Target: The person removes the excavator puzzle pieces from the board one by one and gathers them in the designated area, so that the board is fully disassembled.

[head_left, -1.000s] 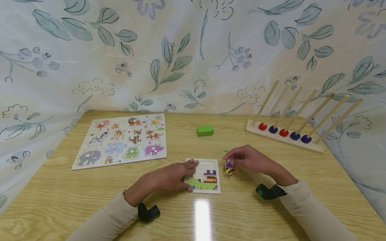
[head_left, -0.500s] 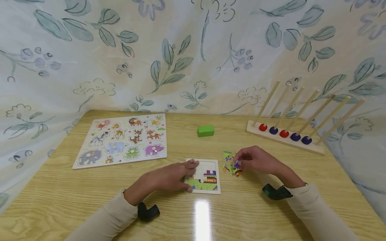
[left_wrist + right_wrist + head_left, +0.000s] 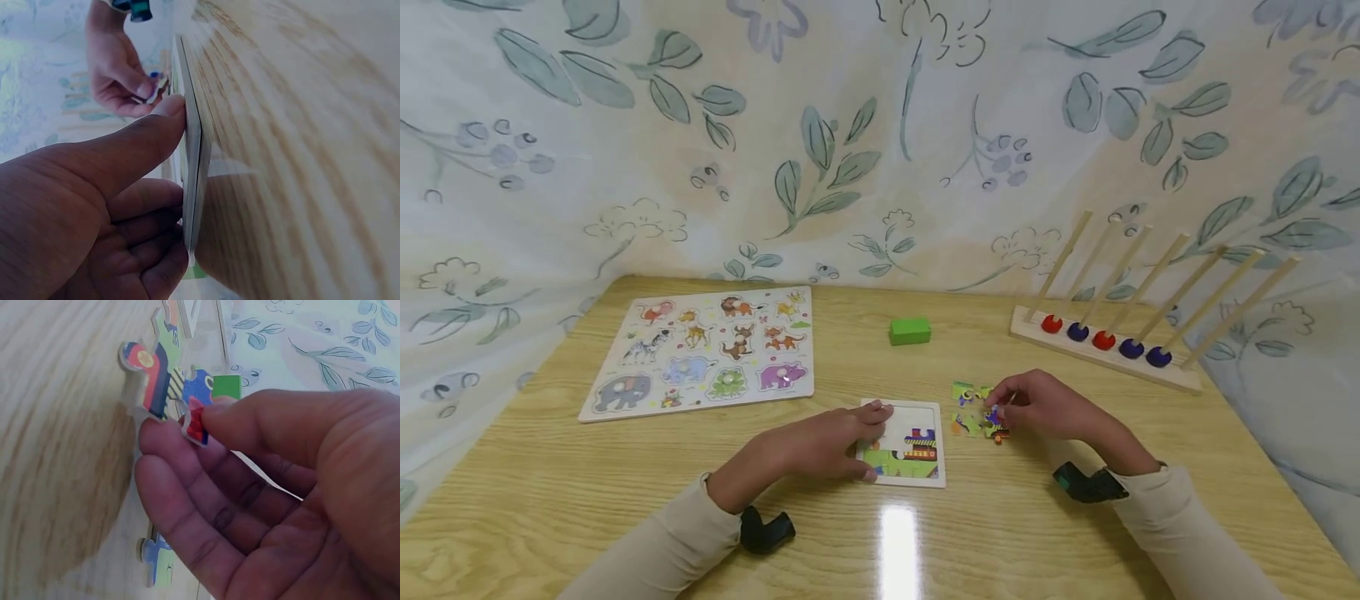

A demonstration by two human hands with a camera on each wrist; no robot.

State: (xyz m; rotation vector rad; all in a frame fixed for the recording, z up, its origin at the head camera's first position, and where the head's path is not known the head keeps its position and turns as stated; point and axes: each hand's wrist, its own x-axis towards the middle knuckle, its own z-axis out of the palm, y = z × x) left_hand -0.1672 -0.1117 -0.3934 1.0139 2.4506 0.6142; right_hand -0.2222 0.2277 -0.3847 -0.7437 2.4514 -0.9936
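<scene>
Far left, at ten o'clock from your tray, lies one animal board (image 3: 700,403), set back, it seems, to leave you working room; count eleven animals (image 3: 626,393) on it. Now in to nine o'clock: your left hand (image 3: 827,440) rests on the puzzle tray (image 3: 910,482), relaxed and gripping nothing, thumb at the near-left corner, fingertips over the upper left, most likely to stop that one tray sliding. And the tray sits directly before you, its lower part filled, its upper part bare. Straight up at twelve, one green block (image 3: 910,332), well apart and playing no part, by the look of it. Across to between two and three: the loose pieces (image 3: 967,425), just beside the tray, presumably for a short reach; at least three show, but your fingers hide the exact total. Here's your right hand (image 3: 1043,407) over them, fingers bent, thumb and fingertip nipped on one piece (image 3: 195,422), a light hold that probably leaves it easy to turn. Finally, far right at two o'clock, one bead rack (image 3: 1138,367), out of your arm's way, I'd judge: seven rods (image 3: 1060,265), five beads (image 3: 1051,323), two red, three blue.
</scene>
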